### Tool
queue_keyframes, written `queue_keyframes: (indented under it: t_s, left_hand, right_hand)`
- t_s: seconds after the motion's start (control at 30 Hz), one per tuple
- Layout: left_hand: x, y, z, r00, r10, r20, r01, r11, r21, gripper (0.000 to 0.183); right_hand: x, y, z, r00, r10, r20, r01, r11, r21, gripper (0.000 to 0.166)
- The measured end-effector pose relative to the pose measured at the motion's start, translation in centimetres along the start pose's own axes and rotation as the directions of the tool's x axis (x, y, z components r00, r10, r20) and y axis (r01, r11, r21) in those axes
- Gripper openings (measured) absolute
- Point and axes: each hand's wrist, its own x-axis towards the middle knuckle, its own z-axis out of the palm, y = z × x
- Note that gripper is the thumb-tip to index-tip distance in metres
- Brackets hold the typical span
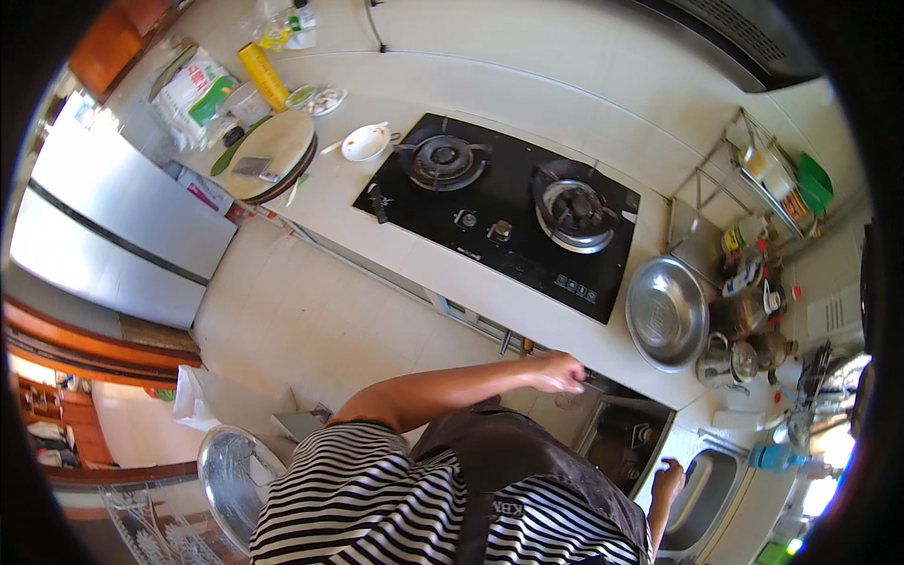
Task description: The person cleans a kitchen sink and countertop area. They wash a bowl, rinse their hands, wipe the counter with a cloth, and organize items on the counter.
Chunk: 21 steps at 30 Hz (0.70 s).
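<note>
My left hand (pixel 558 372) is above the open lower cabinet (pixel 660 431), its fingers curled. A faint clear object shows just below the hand; I cannot tell whether it is held. Several bottles (pixel 621 427) stand inside the cabinet, some of them dark. At the near edge of the stainless steel sink (pixel 706 494) is my right hand (pixel 669 480), with bent fingers. Whether it grips anything is unclear. A steel basin (pixel 667 314) rests on the counter beyond both hands, beside a black two-burner gas hob (pixel 512 219).
A steel pitcher (pixel 727 364) and several condiment bottles (pixel 748 304) crowd the right corner below a wire rack (pixel 748 169). Farther left are a white bowl (pixel 366 143) and a round chopping board (pixel 272 152) bearing a cleaver (pixel 256 168). Behind my left side stands a large metal bowl (pixel 229 473).
</note>
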Motion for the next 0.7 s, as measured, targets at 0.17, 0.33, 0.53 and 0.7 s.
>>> queue_keyframes:
  t_s: [0.17,0.33,0.53,0.7]
  left_hand:
    - [-12.0,-9.7,-5.6,0.88,-0.319,-0.353,0.238,0.938,-0.252,0.046]
    - [-21.9,-15.3,-10.2,0.485,-0.418,-0.768,0.194,0.908,-0.372,0.026]
    - [-26.2,-22.1,-21.3,0.006,-0.444,-0.896,0.197,0.879,-0.434,0.029]
    - [-25.6,-28.3,-33.1,-0.112,-0.336,-0.935,0.36,0.863,-0.353,0.028]
  right_hand:
    - [6.3,-15.7,-2.4,0.782,-0.611,0.119,0.594,0.79,0.154,0.046]
    - [10.4,-28.0,0.0,0.618,-0.784,0.061,0.773,0.62,0.136,0.035]
    - [5.7,-44.1,-1.1,0.446,-0.895,0.008,0.859,0.43,0.278,0.026]
    - [3.0,-56.8,1.0,0.392,-0.917,0.078,0.876,0.398,0.274,0.025]
